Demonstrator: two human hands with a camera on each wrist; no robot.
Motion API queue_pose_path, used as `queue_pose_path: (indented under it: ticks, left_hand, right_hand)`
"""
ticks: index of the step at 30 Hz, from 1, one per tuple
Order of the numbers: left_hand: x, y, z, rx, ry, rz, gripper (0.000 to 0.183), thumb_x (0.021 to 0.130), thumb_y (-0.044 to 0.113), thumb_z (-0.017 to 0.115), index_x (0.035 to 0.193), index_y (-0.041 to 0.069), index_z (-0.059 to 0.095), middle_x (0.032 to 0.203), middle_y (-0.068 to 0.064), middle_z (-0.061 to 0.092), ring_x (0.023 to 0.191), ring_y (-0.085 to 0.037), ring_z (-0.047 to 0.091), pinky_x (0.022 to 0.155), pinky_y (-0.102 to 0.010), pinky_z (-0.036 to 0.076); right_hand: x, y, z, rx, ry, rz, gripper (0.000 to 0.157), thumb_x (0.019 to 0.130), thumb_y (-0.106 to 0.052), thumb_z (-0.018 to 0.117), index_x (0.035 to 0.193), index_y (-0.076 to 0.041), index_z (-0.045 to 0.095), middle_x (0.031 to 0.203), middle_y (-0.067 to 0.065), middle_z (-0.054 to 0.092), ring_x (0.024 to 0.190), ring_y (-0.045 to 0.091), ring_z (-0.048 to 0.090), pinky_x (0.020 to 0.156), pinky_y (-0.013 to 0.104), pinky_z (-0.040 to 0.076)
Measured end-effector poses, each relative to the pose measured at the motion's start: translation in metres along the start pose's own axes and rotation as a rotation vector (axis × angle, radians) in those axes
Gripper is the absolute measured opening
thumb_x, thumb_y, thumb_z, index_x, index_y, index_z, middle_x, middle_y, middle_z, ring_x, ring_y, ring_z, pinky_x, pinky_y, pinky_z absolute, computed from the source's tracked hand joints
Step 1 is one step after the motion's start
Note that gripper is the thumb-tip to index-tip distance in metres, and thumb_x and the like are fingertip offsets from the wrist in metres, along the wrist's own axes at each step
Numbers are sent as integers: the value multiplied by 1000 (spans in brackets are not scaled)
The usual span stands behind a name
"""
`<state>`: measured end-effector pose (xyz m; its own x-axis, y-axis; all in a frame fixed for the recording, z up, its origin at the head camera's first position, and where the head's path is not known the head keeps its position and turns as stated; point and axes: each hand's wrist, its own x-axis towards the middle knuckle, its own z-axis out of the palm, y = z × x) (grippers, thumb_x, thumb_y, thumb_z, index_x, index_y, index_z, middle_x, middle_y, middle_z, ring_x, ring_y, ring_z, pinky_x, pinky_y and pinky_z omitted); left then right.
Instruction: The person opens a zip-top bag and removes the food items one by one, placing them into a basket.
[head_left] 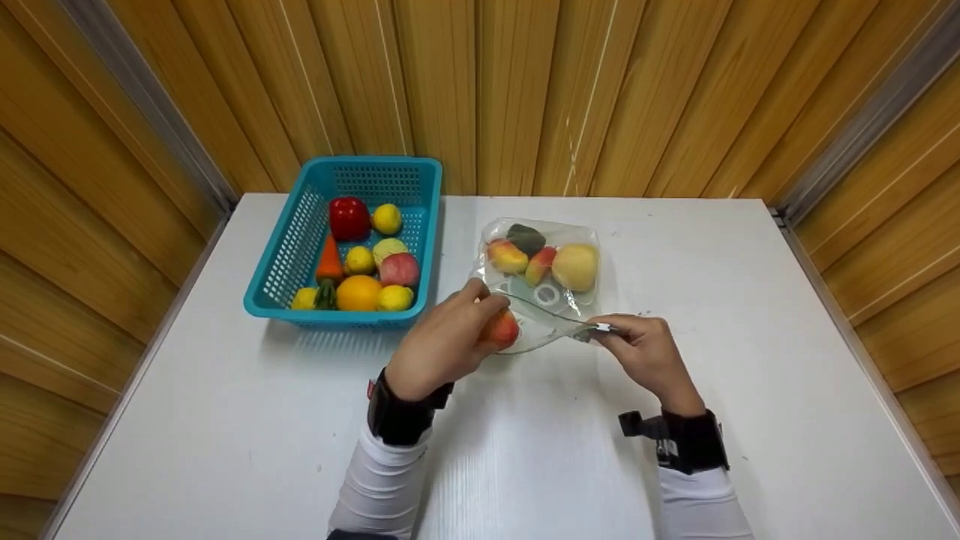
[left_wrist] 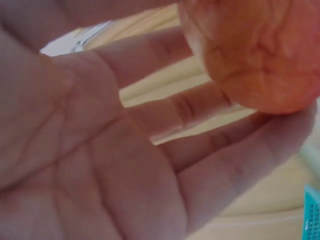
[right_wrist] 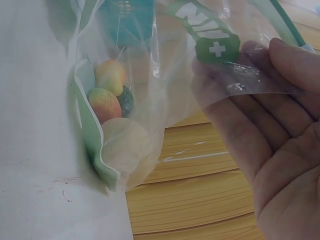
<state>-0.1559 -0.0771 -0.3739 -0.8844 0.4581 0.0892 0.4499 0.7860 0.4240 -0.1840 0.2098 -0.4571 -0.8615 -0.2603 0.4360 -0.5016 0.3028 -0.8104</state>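
My left hand (head_left: 442,341) holds a smooth red-orange fruit (head_left: 501,328) with its fingers curled about it, at the opening of a clear plastic zip bag (head_left: 540,226). The left wrist view shows the fruit (left_wrist: 255,55) against the fingers, away from the palm. With thumb and fingers my right hand (head_left: 645,356) pinches the right end of the bag's mouth, by a white slider (head_left: 602,327). Inside the bag lie two red-yellow mango-like fruits (head_left: 507,256), a dark green piece (head_left: 526,238) and a large pale yellow round fruit (head_left: 575,267).
A blue-green plastic basket (head_left: 255,289) stands left of the bag on the white table (head_left: 225,420). It holds a red pepper (head_left: 349,218), a carrot (head_left: 329,259), an orange (head_left: 358,292), lemons (head_left: 387,219) and other pieces. Wood-patterned walls (head_left: 517,97) rise behind and beside the table.
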Motion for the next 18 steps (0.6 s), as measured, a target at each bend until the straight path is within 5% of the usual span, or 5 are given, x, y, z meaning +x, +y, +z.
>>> queue_pose_path:
  ticks: [9, 18]
  left_hand:
    - [-11, -12, -21, -146, 129, -53, 51, 87, 18, 84, 134, 14, 67, 121, -6, 58, 104, -20, 58, 83, -29, 57]
    - [-13, -27, -25, -177, 388, -178, 54, 83, 13, 87, 134, 12, 68, 129, -13, 56, 111, -29, 59, 89, -37, 59]
  right_hand:
    - [0, -1, 0, -15, 2, -6, 16, 84, 16, 73, 96, 7, 79, 89, 19, 77, 78, -3, 69, 70, 13, 56]
    - [1, -2, 0, 20, -8, 35, 15, 86, 15, 72, 98, 8, 78, 91, 21, 77, 80, 2, 71, 71, 15, 57]
